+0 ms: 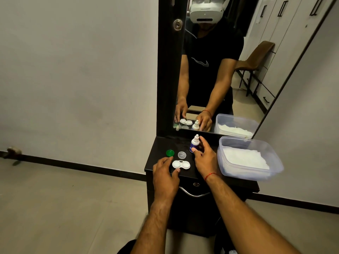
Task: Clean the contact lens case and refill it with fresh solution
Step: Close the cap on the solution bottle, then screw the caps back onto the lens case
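Okay so this looks like the refill stage, or right before it. The lens case (181, 165) sits open on the dark tabletop (161, 143) with both wells facing up. Its two lids are off: the green cap (170, 153) at about 10 o'clock from the case and the clear cap (182, 154) at 12. The right hand (205, 158) has thumb and fingers wrapped round the solution bottle (194, 143), which stands upright at roughly 1 o'clock from the case. The left hand (165, 171) is loose and spread at 8 o'clock, thumb tip resting on the case's near rim, not pinching it.

My guess for the next move: lift the bottle, tip the nozzle over one well and squeeze gently while the left hand keeps the case from sliding. It's light, so it'd skate easily.

Stuff I can't make out: whether the bottle's tip is capped, and whether the wells are dry, wet or already filled. The plastic tub (247, 176) at 3 o'clock holds something white, tissue maybe. The mirror (211, 79) doesn't show it any clearer.
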